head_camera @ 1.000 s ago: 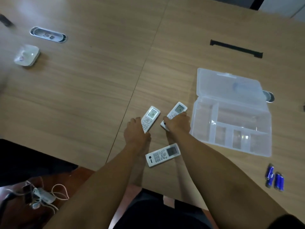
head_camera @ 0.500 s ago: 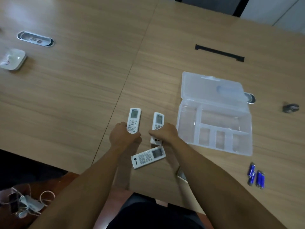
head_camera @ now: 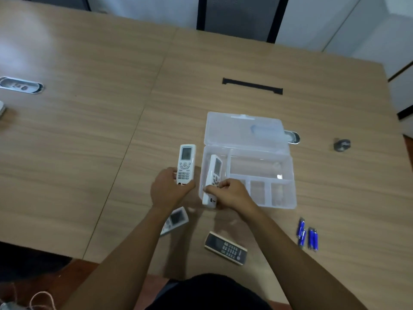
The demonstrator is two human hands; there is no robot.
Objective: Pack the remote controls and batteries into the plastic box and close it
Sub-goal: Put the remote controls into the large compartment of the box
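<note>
A clear plastic box [head_camera: 288,175] lies open on the wooden table, its lid [head_camera: 237,130] folded back. My right hand [head_camera: 230,193] grips a white remote [head_camera: 214,173] tilted over the box's left compartment, its top end inside the rim. My left hand [head_camera: 167,189] holds a second white remote [head_camera: 186,163] just left of the box. A third white remote [head_camera: 176,219] lies partly hidden under my left forearm. A dark-faced remote [head_camera: 225,247] lies near the table's front edge. Several blue batteries [head_camera: 307,236] lie right of it.
A black slot [head_camera: 252,86] is set in the table behind the box. A silver cable port [head_camera: 21,85] sits at far left, another [head_camera: 292,137] behind the lid. A small dark object [head_camera: 342,144] lies at right.
Both hands have lifted their remotes and moved right; the right-hand remote now tips into the box. The view shifted, revealing the dark-faced remote.
</note>
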